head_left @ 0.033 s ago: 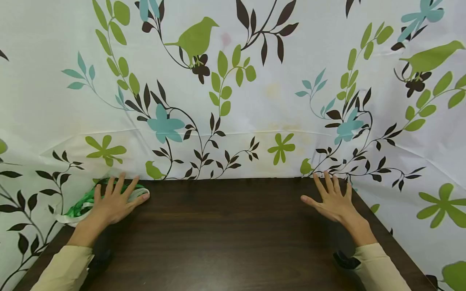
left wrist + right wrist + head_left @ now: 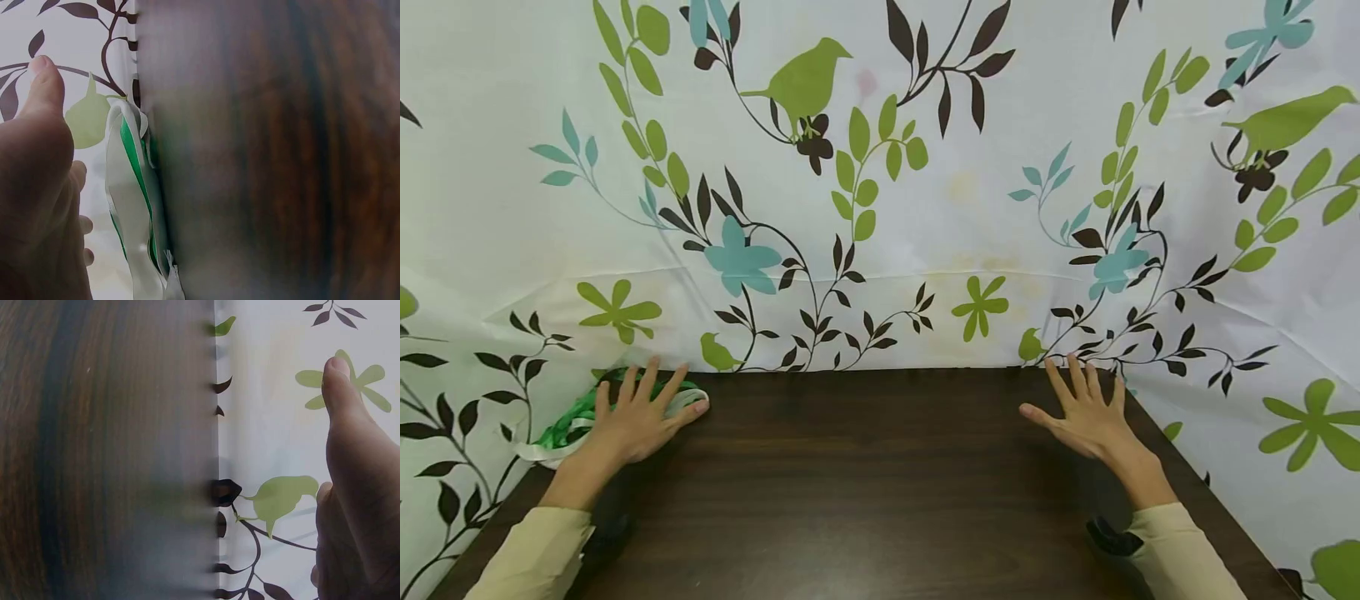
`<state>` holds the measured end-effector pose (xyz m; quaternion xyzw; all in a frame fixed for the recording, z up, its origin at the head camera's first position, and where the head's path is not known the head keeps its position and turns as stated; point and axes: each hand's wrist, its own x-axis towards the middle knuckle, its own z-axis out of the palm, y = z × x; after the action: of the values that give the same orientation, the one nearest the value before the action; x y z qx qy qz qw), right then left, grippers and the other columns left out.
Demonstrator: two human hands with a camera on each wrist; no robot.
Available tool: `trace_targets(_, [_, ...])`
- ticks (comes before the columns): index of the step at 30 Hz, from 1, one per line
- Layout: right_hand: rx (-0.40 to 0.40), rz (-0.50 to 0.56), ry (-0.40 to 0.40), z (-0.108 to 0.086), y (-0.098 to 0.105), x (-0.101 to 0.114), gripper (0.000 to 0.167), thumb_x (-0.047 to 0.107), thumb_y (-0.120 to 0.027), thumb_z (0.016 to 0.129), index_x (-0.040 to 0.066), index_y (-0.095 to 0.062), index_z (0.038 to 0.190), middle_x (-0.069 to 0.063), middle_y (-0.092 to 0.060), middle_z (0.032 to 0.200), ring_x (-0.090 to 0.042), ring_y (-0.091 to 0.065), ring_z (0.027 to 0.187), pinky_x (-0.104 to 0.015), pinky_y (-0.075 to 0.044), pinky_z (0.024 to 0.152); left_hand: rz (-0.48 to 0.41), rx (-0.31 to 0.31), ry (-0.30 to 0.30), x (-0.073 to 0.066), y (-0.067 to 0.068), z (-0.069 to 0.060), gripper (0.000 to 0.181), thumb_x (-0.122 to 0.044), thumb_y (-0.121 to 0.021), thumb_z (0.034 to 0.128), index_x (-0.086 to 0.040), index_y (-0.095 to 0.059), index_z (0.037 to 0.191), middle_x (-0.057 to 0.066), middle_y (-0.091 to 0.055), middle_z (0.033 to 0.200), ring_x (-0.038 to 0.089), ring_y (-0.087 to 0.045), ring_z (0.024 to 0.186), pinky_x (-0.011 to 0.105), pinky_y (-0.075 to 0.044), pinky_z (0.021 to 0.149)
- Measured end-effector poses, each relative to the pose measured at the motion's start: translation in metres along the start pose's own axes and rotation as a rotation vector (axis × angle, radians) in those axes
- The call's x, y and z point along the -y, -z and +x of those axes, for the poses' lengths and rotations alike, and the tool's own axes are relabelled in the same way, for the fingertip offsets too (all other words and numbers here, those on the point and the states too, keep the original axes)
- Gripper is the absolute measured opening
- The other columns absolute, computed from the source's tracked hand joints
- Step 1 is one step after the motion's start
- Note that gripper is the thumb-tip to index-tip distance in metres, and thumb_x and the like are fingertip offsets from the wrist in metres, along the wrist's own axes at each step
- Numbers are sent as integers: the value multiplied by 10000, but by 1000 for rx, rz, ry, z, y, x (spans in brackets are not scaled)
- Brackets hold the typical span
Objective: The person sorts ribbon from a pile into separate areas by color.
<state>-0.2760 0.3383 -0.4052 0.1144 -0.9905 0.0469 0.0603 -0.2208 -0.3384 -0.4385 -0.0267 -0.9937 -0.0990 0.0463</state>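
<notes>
My left hand [image 2: 632,425] is at the table's far left corner, its fingers spread and straight. Behind and partly under it in the head view lies a loose bundle of green and white ribbon-like strips [image 2: 553,433], partly hidden by the hand. In the left wrist view a gap shows between the hand [image 2: 37,169] and the white and green bundle [image 2: 128,187], so it is not gripped. My right hand [image 2: 1090,421] is at the far right corner with fingers spread and nothing in it. The right wrist view shows its thumb [image 2: 344,394] extended.
The dark wood-grain table [image 2: 880,483] reaches back to a white cloth [image 2: 880,321] printed with birds, leaves and flowers. That cloth hangs along the back and both sides. A dark device [image 2: 1112,537] sits at the right wrist.
</notes>
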Motion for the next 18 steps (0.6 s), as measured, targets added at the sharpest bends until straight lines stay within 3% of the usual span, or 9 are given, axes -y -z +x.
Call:
trace_targets(5, [15,23,40,3,-2,9,976,745,-425,962,239,69,1635,-207,139,1659,-543,80,1466,-684,257,1007,-17,10,27,5,-2,-18,950,-746,-438,960,-156,-142,1644,321,-56,1623,602,-45,1422,772,41,1034])
trace_targets(8, [-9,48,70,6,-1,15,977,732,-457,960,241,41,1642,-235,62,1664,-545,30,1470,-721,193,1028,-26,14,17,8,-1,-22,951,-725,-498,949,-117,-214,1623,345,-132,1593,607,-102,1404,777,-12,1032])
trace_targets(11, [-71,74,114,7,5,22,939,674,-528,969,167,-127,1650,-275,-173,1630,-549,-178,1442,-752,-42,1075,-27,9,-31,12,4,-19,922,-663,-595,937,-79,-293,1584,357,-201,1553,606,-176,1372,779,-86,1016])
trace_targets(14, [-117,110,177,4,10,33,789,551,-601,993,66,-368,1569,-287,-369,1531,-552,-362,1343,-743,-281,996,-39,5,-56,16,9,-15,870,-579,-675,929,-51,-359,1543,359,-273,1500,606,-260,1322,788,-160,972])
trace_targets(16, [-135,132,228,2,12,43,666,473,-631,1004,35,-492,1486,-274,-433,1484,-543,-431,1288,-725,-361,938,-51,8,-50,17,13,-15,833,-524,-709,927,-29,-400,1522,360,-332,1459,610,-323,1280,792,-205,938])
trace_targets(18, [-133,149,271,2,12,55,598,443,-642,1006,34,-555,1434,-253,-440,1482,-528,-436,1291,-720,-366,937,-55,9,-32,19,15,-17,794,-485,-728,927,-15,-442,1498,355,-391,1424,605,-378,1245,793,-230,920])
